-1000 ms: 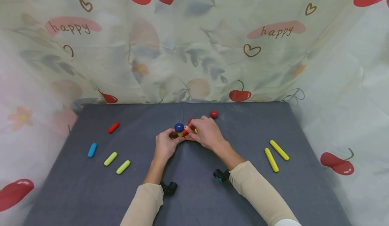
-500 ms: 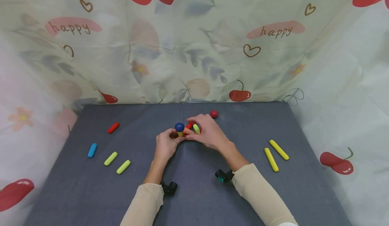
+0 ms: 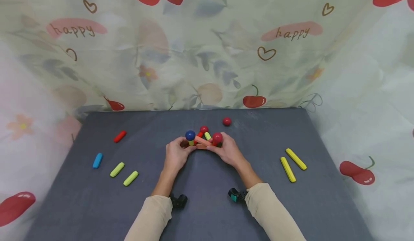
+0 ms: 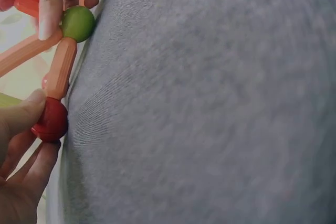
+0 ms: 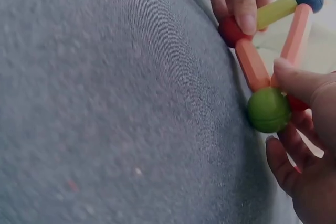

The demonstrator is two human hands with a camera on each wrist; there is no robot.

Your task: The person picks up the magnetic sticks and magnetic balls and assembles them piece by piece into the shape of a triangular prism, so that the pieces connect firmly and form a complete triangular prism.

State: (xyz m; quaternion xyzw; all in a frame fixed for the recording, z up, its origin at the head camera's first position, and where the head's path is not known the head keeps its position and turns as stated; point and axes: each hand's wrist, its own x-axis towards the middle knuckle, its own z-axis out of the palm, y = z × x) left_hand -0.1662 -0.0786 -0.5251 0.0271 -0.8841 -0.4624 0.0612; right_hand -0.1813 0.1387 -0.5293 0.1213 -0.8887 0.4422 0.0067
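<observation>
A ball-and-stick building-toy frame stands at the table's middle. My left hand point(image 3: 174, 156) pinches its red ball point(image 5: 231, 31), from which a yellow-green stick point(image 5: 276, 12) rises to a blue ball point(image 3: 190, 135). A lower orange stick point(image 5: 252, 65) joins that red ball to a green ball point(image 5: 269, 109). My right hand point(image 3: 231, 150) grips the slanting orange stick point(image 3: 203, 141) near the green ball, thumb on the stick. The slanting stick runs up to the blue ball. Another red ball point(image 3: 217, 137) shows above the right fingers, and a back red ball point(image 3: 204, 129) lies behind.
A loose red ball point(image 3: 227, 121) sits behind the frame. To the left lie a red stick point(image 3: 120, 136), a blue stick point(image 3: 97, 160) and two yellow-green sticks point(image 3: 117, 169). Two yellow sticks point(image 3: 288, 169) lie right. A printed curtain point(image 3: 200, 54) hangs behind the table point(image 3: 207, 205).
My right hand has drawn back lower and to the right, uncovering the slanting orange stick, the back red ball and the red ball above its fingers. The left hand has stayed in place.
</observation>
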